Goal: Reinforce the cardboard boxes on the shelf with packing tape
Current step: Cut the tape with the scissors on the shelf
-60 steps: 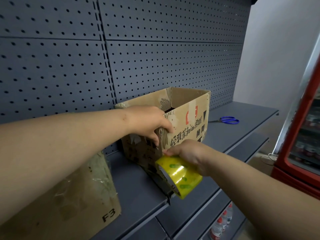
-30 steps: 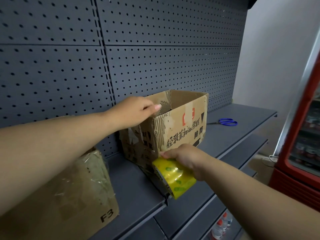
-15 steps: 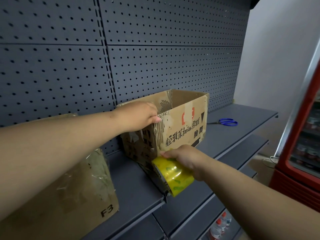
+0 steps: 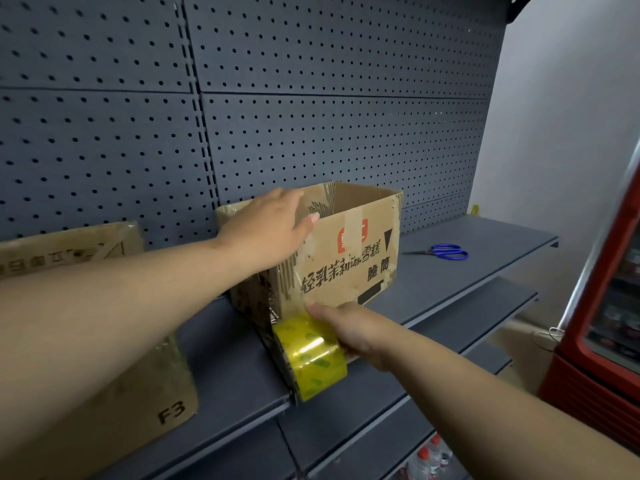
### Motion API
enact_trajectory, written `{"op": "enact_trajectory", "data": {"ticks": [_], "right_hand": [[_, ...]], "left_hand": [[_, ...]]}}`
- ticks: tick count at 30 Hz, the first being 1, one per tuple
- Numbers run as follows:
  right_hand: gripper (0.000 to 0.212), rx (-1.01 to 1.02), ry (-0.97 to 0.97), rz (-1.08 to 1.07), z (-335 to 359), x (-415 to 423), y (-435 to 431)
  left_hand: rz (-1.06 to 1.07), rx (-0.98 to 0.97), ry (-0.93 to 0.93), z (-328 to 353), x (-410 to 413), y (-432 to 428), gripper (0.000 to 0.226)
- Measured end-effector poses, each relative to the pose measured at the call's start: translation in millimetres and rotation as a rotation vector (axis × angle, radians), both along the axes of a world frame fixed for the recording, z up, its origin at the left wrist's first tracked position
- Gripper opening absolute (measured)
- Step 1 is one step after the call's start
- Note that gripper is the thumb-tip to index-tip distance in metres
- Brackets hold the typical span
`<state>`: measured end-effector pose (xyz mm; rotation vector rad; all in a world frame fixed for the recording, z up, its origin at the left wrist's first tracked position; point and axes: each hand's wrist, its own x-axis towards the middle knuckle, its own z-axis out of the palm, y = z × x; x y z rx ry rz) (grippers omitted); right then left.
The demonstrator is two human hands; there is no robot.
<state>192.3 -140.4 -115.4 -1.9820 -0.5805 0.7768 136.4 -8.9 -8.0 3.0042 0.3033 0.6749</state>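
Left hand (image 4: 273, 226) has flattened open against brown cardboard box (image 4: 349, 251); at five o'clock, right hand (image 4: 358, 332) grips yellow tape roll (image 4: 311, 358).

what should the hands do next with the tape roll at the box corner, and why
Probably slide the left hand down the corner of the open box to smooth the clear strip flat: it stretches from the tape roll, which the right hand grips at the corner's foot, and seems to stand off the cardboard.
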Motion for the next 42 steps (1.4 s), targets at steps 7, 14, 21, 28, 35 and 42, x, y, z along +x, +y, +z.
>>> {"op": "enact_trajectory", "data": {"ticks": [7,14,21,28,35,42], "right_hand": [[0.034,-0.121,-0.680,-0.210,45,118,-55],[0.036,-0.408,-0.900,-0.211,12,277,-110],[0.033,-0.711,-0.807,-0.027,-27,378,-121],[0.020,-0.892,-0.717,0.217,-56,443,-82],[0.033,-0.857,-0.852,0.194,-42,417,-85],[0.034,0.080,-0.796,-0.318,27,349,-84]], "left_hand": [[0.097,0.255,-0.066,11,52,-41,0.056],[0.234,0.336,0.028,-2,136,-78,0.058],[0.397,0.309,0.071,-13,183,-86,0.056],[0.481,0.340,0.091,-19,192,-80,0.054],[0.472,0.377,0.027,-19,182,-86,0.053],[0.471,0.346,-0.122,-14,129,-92,0.047]]}}
